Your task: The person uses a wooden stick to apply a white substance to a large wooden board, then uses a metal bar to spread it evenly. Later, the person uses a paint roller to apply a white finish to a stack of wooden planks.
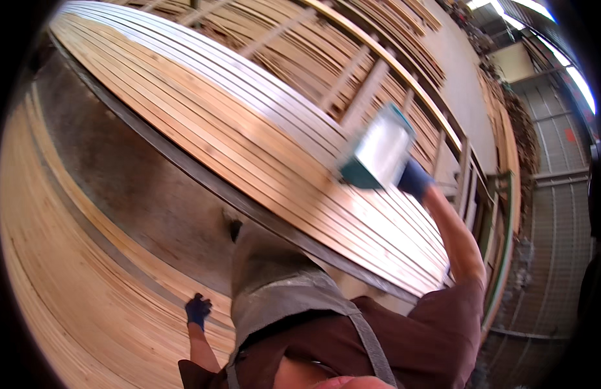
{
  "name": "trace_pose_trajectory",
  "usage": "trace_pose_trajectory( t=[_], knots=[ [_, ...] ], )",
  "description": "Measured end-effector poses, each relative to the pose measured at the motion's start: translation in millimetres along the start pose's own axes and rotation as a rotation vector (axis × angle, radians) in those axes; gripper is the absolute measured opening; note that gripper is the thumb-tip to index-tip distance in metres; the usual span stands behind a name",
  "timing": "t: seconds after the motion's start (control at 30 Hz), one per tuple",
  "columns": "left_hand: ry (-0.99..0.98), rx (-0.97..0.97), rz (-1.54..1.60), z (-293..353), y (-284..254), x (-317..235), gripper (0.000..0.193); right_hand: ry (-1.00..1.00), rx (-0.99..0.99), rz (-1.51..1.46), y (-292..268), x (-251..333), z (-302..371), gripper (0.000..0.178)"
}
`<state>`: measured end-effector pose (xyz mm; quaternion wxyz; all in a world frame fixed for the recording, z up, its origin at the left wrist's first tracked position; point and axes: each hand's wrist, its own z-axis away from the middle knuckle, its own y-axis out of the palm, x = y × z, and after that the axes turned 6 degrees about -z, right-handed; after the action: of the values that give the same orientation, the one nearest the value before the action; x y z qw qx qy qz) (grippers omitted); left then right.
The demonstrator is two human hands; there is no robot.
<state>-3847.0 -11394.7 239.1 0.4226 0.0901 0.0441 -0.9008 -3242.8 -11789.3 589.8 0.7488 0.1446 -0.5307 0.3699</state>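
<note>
My right hand (415, 179), in a blue glove, is raised over a wide bed of long thin wooden slats (248, 129) and grips a roll of clear film with a teal core (378, 150); the roll is blurred. Down at the lower middle, my left hand (198, 310), also in a blue glove, hangs beside a second spread of pale wooden slats (73, 285), fingers loosely curled and holding nothing. I wear a grey apron (274, 285) over a dark red shirt.
A grey concrete strip (132, 188) runs between the two slat stacks. More stacked slats on a rack (352, 71) lie behind. A green metal frame (501, 259) and a corrugated wall (553, 214) stand at the right.
</note>
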Motion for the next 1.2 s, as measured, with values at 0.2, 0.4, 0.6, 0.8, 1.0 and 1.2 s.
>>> trace_pose_trajectory(
  t=[0.2,0.4,0.6,0.8,1.0,1.2],
  knots=[
    [0.587,0.040,-0.174,117,110,17,0.026,-0.287,-0.008,1.031,76,72,-74,0.030],
    [1.534,-0.238,-0.857,294,302,-30,0.032,-0.293,-0.027,0.956,6,10,24,0.024],
    [1.935,-0.647,-1.232,335,449,43,0.046,-0.079,0.045,0.198,-158,-148,206,0.026],
    [2.033,-0.647,-1.301,329,553,100,0.062,-0.068,-0.265,0.262,-303,-279,442,0.036],
    [1.992,-0.616,-1.394,302,566,113,0.074,-0.122,-0.318,0.801,-351,-273,501,0.016],
    [2.027,-0.527,-1.403,304,570,109,0.077,0.017,-0.399,0.769,-346,-266,515,0.022]
  ],
)
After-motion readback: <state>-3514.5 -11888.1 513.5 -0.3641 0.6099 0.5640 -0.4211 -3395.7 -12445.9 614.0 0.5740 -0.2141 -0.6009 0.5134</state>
